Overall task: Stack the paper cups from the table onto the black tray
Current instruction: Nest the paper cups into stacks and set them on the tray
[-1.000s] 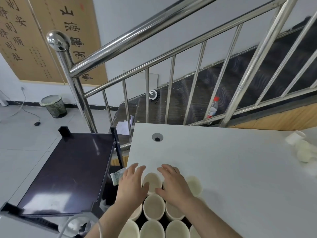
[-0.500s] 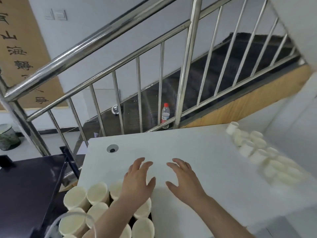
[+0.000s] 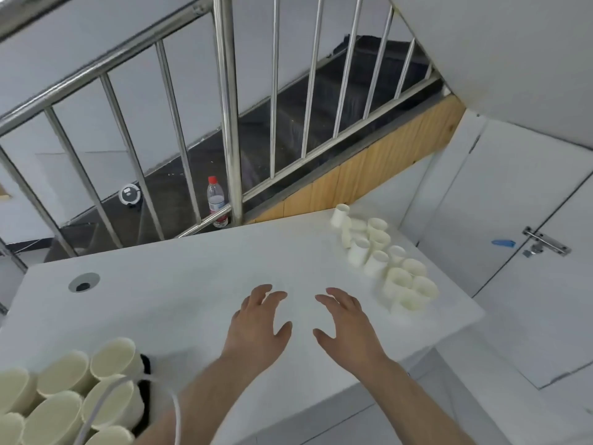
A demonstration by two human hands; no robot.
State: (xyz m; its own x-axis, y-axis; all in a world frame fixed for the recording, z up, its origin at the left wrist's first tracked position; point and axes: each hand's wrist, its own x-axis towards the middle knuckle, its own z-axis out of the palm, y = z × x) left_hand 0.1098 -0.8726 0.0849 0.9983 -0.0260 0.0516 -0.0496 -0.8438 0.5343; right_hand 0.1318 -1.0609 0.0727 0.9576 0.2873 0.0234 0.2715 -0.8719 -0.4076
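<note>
1. Both hands have moved away from the near cups, toward the right.
2. Left hand and right hand hover with fingers spread wide, holding nothing.
3. Paper cups stand on the worktop, far right; more cups sit bottom left.

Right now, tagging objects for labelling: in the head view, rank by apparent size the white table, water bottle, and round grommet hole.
1. white table
2. water bottle
3. grommet hole; the bottle stands farther off, so its lead is unsure.

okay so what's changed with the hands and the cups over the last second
Both hands, left and right, left the cups on the tray and moved right over the bare table, toward the loose cups. Both are open, holding nothing. Neither cup group shifted.
</note>
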